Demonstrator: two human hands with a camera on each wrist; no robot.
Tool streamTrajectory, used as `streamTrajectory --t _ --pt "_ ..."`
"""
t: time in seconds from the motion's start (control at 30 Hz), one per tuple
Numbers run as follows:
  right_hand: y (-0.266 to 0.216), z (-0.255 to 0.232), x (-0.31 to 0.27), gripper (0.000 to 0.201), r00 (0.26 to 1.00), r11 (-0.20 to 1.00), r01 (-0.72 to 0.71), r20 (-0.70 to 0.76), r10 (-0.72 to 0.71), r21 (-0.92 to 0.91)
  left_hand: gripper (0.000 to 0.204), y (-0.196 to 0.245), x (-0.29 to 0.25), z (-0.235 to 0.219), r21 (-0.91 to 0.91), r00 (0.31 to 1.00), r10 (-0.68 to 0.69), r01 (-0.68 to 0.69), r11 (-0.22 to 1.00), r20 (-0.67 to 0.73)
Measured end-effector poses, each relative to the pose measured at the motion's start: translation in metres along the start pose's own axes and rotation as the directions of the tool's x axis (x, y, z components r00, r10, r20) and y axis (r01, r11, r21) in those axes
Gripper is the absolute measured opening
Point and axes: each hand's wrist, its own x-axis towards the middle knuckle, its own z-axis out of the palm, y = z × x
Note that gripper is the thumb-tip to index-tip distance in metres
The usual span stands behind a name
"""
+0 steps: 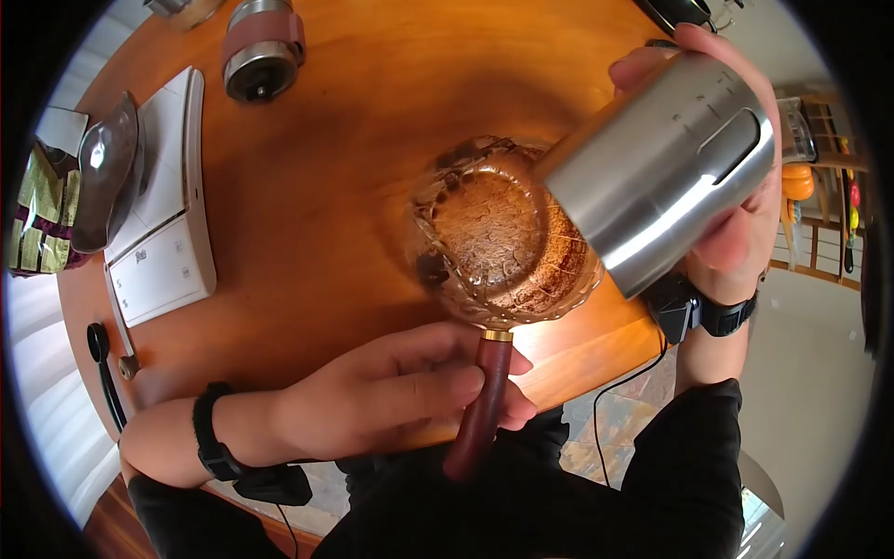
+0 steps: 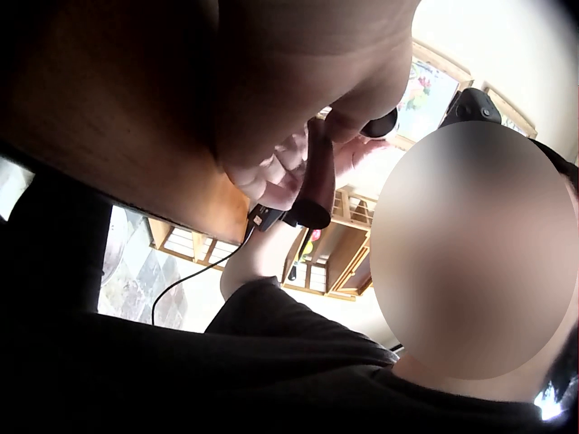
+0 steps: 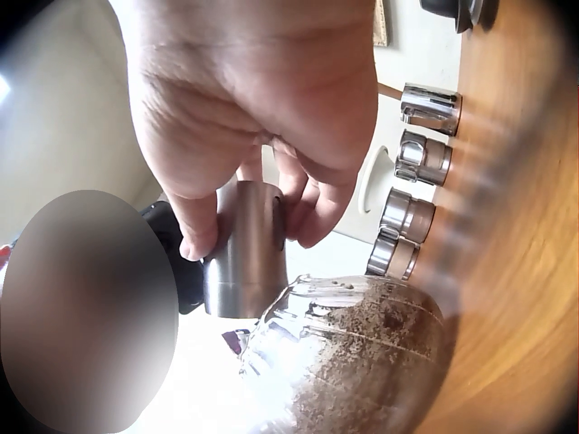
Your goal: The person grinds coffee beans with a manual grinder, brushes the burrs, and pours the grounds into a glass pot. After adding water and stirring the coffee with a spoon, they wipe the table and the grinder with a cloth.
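My left hand (image 1: 382,391) holds the dark red wooden handle (image 1: 484,401), with its brass collar, of a round glass vessel (image 1: 433,265). The thumb lies against the handle and other fingers show on its far side. Brown powder (image 1: 489,224) covers the vessel's bottom and clings to its walls. Tilted over the vessel's right side is a stainless steel cup (image 1: 652,177), gripped round its body by my right hand (image 1: 756,207). In the right wrist view the cup (image 3: 244,262) is pinched between thumb and fingers, its lower end close by the glass rim. The cup's inside is hidden.
On the wooden table (image 1: 317,233), a white scale (image 1: 172,265) stands at the left beside a dark curved dish (image 1: 107,177). Behind are a metal canister with a brownish band (image 1: 265,42) and a patterned bag (image 1: 42,210). A black spoon (image 1: 104,368) lies near the left edge.
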Motion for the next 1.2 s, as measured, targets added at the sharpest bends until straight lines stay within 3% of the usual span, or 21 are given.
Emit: streamTrajectory --t 0.13,0.27,0.37,0.43,0.5,0.6,0.67,0.73,0.77,0.83,0.97,1.03,1.07,1.1,1.13,1.2 --pt "-0.003 0.007 -0.001 0.126 0.996 0.999 0.018 -0.088 -0.022 -0.036 0.041 0.001 0.0 0.003 -0.006 1.0 0.001 -0.001 1.0 -0.018" --pt "-0.002 0.001 0.002 0.124 0.998 0.993 0.053 -0.023 -0.056 -0.101 0.041 0.0 0.0 0.003 0.015 1.0 0.01 -0.01 1.0 -0.011" --pt "0.002 0.001 0.0 0.122 0.986 0.981 0.133 -0.08 -0.145 -0.141 0.04 0.001 0.0 0.004 0.026 1.0 0.005 -0.005 1.0 -0.012" --pt "0.004 -0.009 -0.002 0.12 0.989 0.972 0.148 0.011 -0.148 -0.183 0.04 0.001 0.001 0.001 0.019 1.0 0.001 -0.001 1.0 -0.01" --pt "0.003 -0.005 -0.004 0.12 0.989 0.972 0.145 -0.007 -0.149 -0.187 0.036 -0.002 0.002 -0.004 -0.067 0.996 0.024 -0.018 0.998 0.086" --pt "0.003 -0.004 -0.006 0.122 0.985 0.967 0.156 -0.041 -0.167 -0.201 0.046 0.0 0.001 0.004 0.074 1.0 0.011 -0.01 0.997 -0.021" --pt "-0.004 0.003 -0.007 0.123 0.982 0.963 0.166 -0.058 -0.182 -0.212 0.042 0.0 0.001 -0.003 0.017 0.999 0.009 -0.01 1.0 0.047" --pt "-0.023 0.023 -0.005 0.123 0.937 0.975 -0.1 -0.35 0.025 -0.196 0.039 0.0 0.001 -0.005 -0.039 0.993 0.009 -0.004 0.999 0.116" --pt "-0.017 0.018 -0.006 0.123 0.937 0.976 -0.097 -0.349 0.023 -0.197 0.038 0.0 0.001 -0.005 -0.035 0.993 0.012 -0.008 0.999 0.113" --pt "0.002 0.003 -0.009 0.118 0.959 0.955 0.214 -0.141 -0.245 -0.204 0.038 -0.001 0.002 -0.005 -0.035 0.994 0.018 -0.014 0.999 0.111" --pt "-0.001 0.007 -0.008 0.112 0.954 0.942 0.254 -0.106 -0.282 -0.219 0.036 -0.001 0.002 -0.005 -0.041 0.994 0.019 -0.015 0.999 0.108" --pt "-0.024 0.02 -0.008 0.11 0.957 0.979 -0.142 -0.275 0.096 -0.15 0.036 0.0 0.002 -0.003 -0.039 0.996 0.008 -0.005 0.999 0.092" --pt "-0.013 0.011 -0.007 0.11 0.957 0.978 -0.142 -0.275 0.097 -0.151 0.036 0.0 0.002 -0.002 -0.033 0.997 0.009 -0.007 0.999 0.076" --pt "0.008 -0.006 -0.003 0.11 0.99 0.988 0.134 -0.028 -0.136 -0.072 0.036 -0.001 0.002 -0.001 -0.029 0.998 0.011 -0.009 1.0 0.059" --pt "0.019 -0.014 0.0 0.11 0.904 0.925 0.374 0.192 -0.381 0.071 0.036 0.0 0.002 -0.001 -0.03 0.998 0.012 -0.01 1.0 0.059" --pt "0.022 -0.016 -0.001 0.11 0.908 0.924 0.373 0.171 -0.381 0.082 0.037 0.001 0.001 0.0 -0.008 0.999 0.015 -0.015 1.0 0.042"
